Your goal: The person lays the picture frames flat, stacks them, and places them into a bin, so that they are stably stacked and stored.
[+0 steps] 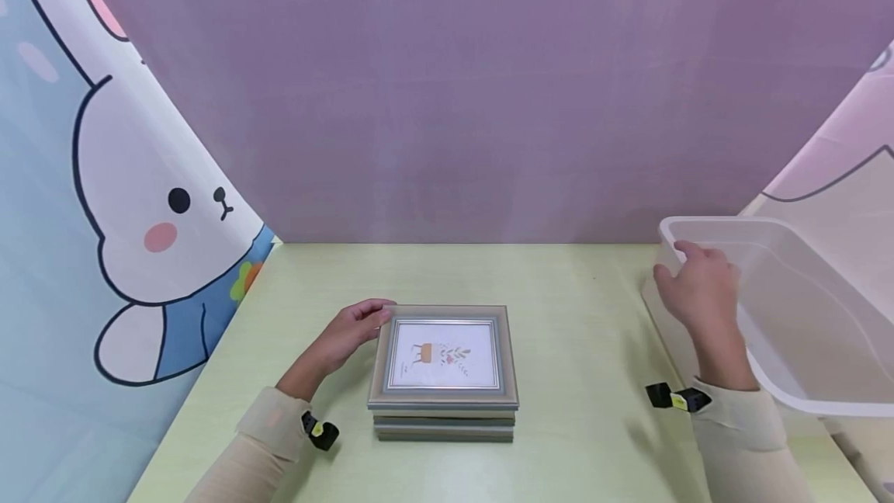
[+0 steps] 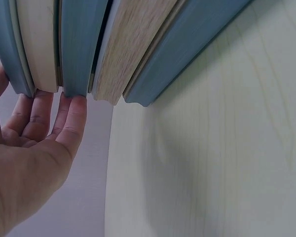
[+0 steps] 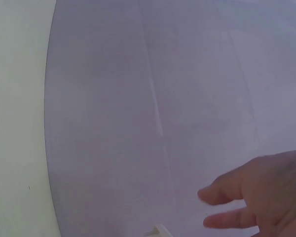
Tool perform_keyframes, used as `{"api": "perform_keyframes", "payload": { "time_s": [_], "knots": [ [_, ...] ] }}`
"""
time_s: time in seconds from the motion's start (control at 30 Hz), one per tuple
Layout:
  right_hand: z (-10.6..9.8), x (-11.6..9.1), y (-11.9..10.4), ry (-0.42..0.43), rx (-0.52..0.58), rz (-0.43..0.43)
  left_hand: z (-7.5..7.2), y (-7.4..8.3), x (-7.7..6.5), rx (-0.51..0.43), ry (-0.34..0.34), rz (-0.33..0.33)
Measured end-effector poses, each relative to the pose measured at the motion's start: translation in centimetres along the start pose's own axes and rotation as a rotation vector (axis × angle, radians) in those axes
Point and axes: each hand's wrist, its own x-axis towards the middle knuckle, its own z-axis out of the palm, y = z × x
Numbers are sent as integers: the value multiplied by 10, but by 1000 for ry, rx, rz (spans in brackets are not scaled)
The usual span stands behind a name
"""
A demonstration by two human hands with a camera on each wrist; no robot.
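A stack of grey-silver picture frames (image 1: 443, 429) lies on the table, and the top frame (image 1: 447, 397) faces up with a small drawing under its glass. My left hand (image 1: 349, 334) touches the stack near its far left corner. In the left wrist view, the fingertips of that hand (image 2: 39, 158) rest against the frames' side edges, with the thumb at the outermost one. Over the left rim of a white plastic bin (image 1: 824, 408) hovers my right hand (image 1: 704, 293), its fingers loosely bent and holding nothing. The right wrist view shows the same hand (image 3: 271, 192) with thumb and fingers apart.
The pale wood-grain table (image 1: 573, 309) stretches between the stack and the bin. A purple backdrop (image 1: 489, 99) rises behind it. A cartoon rabbit cloth (image 1: 161, 177) hangs on the left, and a pink-and-white cloth (image 1: 838, 146) on the right behind the bin.
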Motion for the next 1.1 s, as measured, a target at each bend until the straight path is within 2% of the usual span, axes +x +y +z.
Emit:
{"api": "perform_keyframes", "payload": {
  "time_s": [0.1,0.37,0.5,0.83,1.1],
  "knots": [
    [0,-2,6,9,-36,33,0,-1,0,3,-1,2],
    [-2,-7,16,-57,-107,124,-1,0,0,7,-3,1],
    [-6,-8,20,-82,-109,155,0,1,1,5,-5,0],
    [-10,-8,26,-125,-95,169,0,0,1,15,-8,3],
    [-13,-6,21,-153,-109,147,0,-1,1,21,2,-4]
  ]
}}
